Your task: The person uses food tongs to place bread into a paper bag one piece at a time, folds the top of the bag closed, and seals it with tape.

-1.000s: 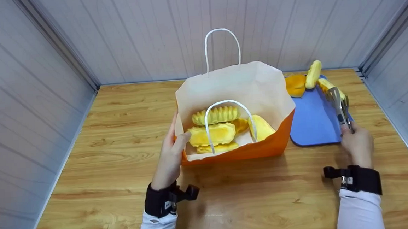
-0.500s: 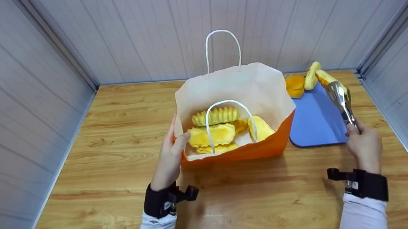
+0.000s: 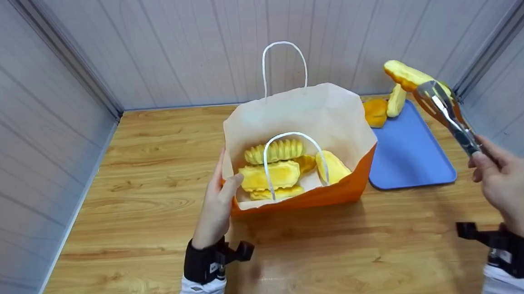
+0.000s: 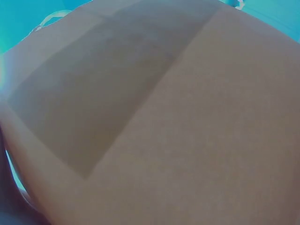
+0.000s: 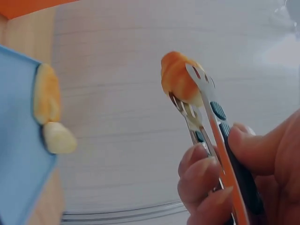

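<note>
My right hand grips metal serving tongs, which clamp a long yellow bread roll in the air above the right side of the blue tray. In the right wrist view the tong tips pinch the roll's browned body. My left hand holds the left side of an orange paper bag, thumb over its rim and fingers outside. Inside the open bag lie several bread pieces. The left wrist view is filled by the bag's side.
On the tray's back end sit a round brown bun and a pale elongated roll. Two white cord handles stand up from the bag. White panel walls enclose the wooden table on the sides and back.
The right hand has lifted the tongs and the roll up off the tray and moved to the right. The left hand and the bag stay nearly in place.
</note>
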The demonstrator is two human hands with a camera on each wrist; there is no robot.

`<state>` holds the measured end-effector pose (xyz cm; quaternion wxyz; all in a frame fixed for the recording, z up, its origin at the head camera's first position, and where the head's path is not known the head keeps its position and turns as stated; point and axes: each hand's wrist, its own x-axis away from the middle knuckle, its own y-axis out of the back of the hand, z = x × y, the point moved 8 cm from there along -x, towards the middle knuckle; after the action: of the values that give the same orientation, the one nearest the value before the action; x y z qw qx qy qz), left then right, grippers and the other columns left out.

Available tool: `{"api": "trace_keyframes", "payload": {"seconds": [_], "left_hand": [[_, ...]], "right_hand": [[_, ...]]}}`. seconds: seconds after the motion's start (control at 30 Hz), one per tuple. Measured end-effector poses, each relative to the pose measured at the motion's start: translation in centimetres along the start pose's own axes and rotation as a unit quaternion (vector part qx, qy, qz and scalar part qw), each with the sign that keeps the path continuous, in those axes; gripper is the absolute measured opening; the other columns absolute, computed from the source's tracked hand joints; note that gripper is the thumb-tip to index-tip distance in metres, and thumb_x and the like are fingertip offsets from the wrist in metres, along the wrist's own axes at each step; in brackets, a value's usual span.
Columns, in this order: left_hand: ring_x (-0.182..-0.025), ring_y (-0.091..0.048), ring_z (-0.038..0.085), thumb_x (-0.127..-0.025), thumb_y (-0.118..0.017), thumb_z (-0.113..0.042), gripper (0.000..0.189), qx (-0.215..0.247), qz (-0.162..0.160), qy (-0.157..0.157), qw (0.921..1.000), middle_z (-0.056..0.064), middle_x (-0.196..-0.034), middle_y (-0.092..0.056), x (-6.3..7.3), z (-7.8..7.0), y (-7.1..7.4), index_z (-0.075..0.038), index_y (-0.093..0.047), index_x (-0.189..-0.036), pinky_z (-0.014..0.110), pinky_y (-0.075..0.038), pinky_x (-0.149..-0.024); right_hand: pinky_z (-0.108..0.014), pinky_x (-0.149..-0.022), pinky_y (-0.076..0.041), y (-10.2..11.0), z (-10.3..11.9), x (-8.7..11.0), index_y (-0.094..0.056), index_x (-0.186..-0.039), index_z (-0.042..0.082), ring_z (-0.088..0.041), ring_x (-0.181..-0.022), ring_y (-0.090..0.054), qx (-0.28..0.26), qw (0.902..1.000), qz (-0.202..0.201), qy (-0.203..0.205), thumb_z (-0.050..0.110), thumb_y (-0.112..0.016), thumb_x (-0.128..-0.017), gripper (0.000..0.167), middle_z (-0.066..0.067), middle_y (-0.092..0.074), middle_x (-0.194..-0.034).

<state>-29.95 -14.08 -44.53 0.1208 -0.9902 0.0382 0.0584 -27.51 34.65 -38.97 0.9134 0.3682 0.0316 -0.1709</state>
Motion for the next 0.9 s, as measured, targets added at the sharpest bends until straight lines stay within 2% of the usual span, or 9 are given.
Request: {"api": "trace_keyframes", "payload": {"seconds": [0.1, 0.2, 0.27, 0.4, 0.5, 0.63, 0.7, 0.77, 0.9], "left_hand": [[-0.149, -0.011, 0.022, -0.097, -0.049, -0.011, 0.072, 0.0, 0.001, 0.002, 1.0, 0.005, -0.165, -0.009, 0.0, 0.1, 0.0, -0.008, -0.013, -0.159, 0.038, -0.016, -0.118], [-0.147, -0.015, 0.022, -0.097, -0.049, -0.01, 0.072, -0.002, 0.003, -0.001, 1.0, 0.007, -0.165, -0.009, 0.0, 0.0, 0.0, -0.008, -0.013, -0.159, 0.04, -0.019, -0.118], [-0.146, -0.017, 0.022, -0.097, -0.049, -0.01, 0.072, -0.004, 0.005, -0.003, 1.0, 0.009, -0.164, -0.01, 0.0, -0.1, 0.0, -0.007, -0.013, -0.159, 0.041, -0.019, -0.118], [-0.146, -0.017, 0.021, -0.096, -0.049, -0.01, 0.072, -0.004, 0.007, -0.002, 1.0, 0.008, -0.165, -0.011, 0.0, -0.2, 0.0, -0.008, -0.013, -0.159, 0.041, -0.019, -0.118], [-0.147, -0.015, 0.021, -0.096, -0.05, -0.01, 0.073, -0.005, 0.007, 0.0, 1.0, 0.006, -0.165, -0.011, 0.1, -0.1, 0.0, -0.009, -0.013, -0.159, 0.042, -0.019, -0.118], [-0.148, -0.015, 0.022, -0.097, -0.05, -0.011, 0.074, -0.006, 0.011, 0.0, 0.9999, 0.004, -0.165, -0.01, 0.1, -0.1, -0.1, -0.012, -0.012, -0.16, 0.042, -0.021, -0.117], [-0.148, -0.016, 0.022, -0.097, -0.05, -0.011, 0.073, -0.008, 0.017, -0.001, 0.9998, 0.004, -0.165, -0.01, 0.0, 0.0, -0.3, -0.012, -0.012, -0.16, 0.042, -0.024, -0.116], [-0.147, -0.016, 0.02, -0.098, -0.05, -0.012, 0.073, -0.01, 0.02, -0.001, 0.9998, 0.003, -0.165, -0.009, 0.0, 0.0, -0.4, -0.013, -0.013, -0.16, 0.041, -0.026, -0.115], [-0.147, -0.017, 0.022, -0.097, -0.051, -0.013, 0.073, -0.012, 0.02, -0.002, 0.9997, 0.006, -0.165, -0.009, 0.0, 0.2, -0.5, -0.013, -0.012, -0.16, 0.043, -0.027, -0.115]], "right_hand": [[-0.017, -0.044, -0.037, 1.5, 2.6, 0.4, -0.043, -0.148, 0.006, -0.004, -0.065, -0.049, 0.019, 0.9979, -0.004, 0.062, 0.009, -0.045, -0.104, 0.045, 0.01, -0.057, -0.084], [-0.014, -0.045, -0.035, 2.5, 5.4, 0.6, -0.048, -0.143, -0.003, -0.001, -0.06, -0.046, 0.018, 0.9904, 0.0, 0.137, -0.001, -0.046, -0.102, 0.042, 0.015, -0.055, -0.08], [-0.015, -0.044, -0.033, 3.0, 7.1, 0.7, -0.049, -0.142, -0.005, -0.001, -0.06, -0.045, 0.028, 0.9842, 0.019, 0.174, -0.003, -0.046, -0.101, 0.041, 0.017, -0.053, -0.08], [-0.016, -0.042, -0.032, 4.0, 11.3, 1.0, -0.057, -0.134, -0.006, 0.002, -0.055, -0.042, 0.049, 0.955, 0.041, 0.29, -0.007, -0.051, -0.096, 0.039, 0.018, -0.053, -0.08], [-0.015, -0.042, -0.031, 4.6, 14.6, 1.0, -0.062, -0.131, -0.001, 0.001, -0.054, -0.039, 0.113, 0.9185, 0.037, 0.377, -0.01, -0.059, -0.09, 0.042, 0.012, -0.058, -0.083], [-0.019, -0.041, -0.028, 4.0, 18.1, -0.2, -0.063, -0.135, 0.012, -0.006, -0.054, -0.038, 0.279, 0.857, 0.053, 0.43, -0.002, -0.067, -0.088, 0.049, -0.001, -0.064, -0.083], [-0.024, -0.04, -0.027, 2.9, 19.4, -1.5, -0.063, -0.136, 0.019, -0.011, -0.05, -0.037, 0.367, 0.827, 0.089, 0.417, 0.008, -0.069, -0.089, 0.049, -0.002, -0.061, -0.078], [-0.03, -0.041, -0.027, 1.3, 20.8, -2.8, -0.066, -0.128, 0.026, -0.014, -0.049, -0.038, 0.439, 0.7942, 0.14, 0.396, 0.015, -0.069, -0.09, 0.04, 0.002, -0.059, -0.074], [-0.035, -0.042, -0.028, -2.7, 23.7, -4.0, -0.066, -0.092, 0.032, -0.019, -0.052, -0.041, 0.539, 0.7267, 0.247, 0.347, 0.013, -0.062, -0.087, 0.02, 0.005, -0.051, -0.066]]}}
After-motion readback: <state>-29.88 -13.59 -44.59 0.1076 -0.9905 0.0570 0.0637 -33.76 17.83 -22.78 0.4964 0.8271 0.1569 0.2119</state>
